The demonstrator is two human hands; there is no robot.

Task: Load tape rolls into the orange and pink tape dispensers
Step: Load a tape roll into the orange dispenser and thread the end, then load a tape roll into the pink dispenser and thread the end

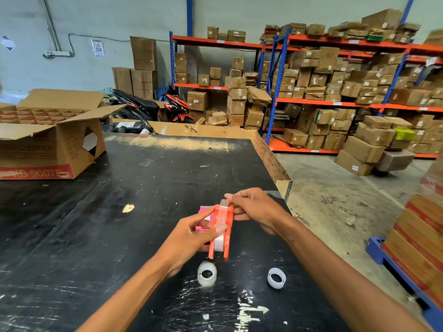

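The orange tape dispenser [227, 232] is held just above the black table, with a clear tape roll [219, 243] sitting between its side plates. My left hand [191, 236] grips its left side, thumb on the tape. My right hand [254, 209] pinches the tape end at the dispenser's front blade. The pink dispenser [203, 218] lies behind the orange one, partly hidden by my left hand. Two loose clear tape rolls lie nearer to me: one [207, 274] below the dispenser, another [276, 278] to the right.
The black table [119, 212] carries an open cardboard box with dividers [48, 140] at the far left and a low cardboard edge [271, 159] along the right. Warehouse shelves of boxes [335, 87] stand behind. Stacked cartons on a blue pallet [419, 248] sit at the right.
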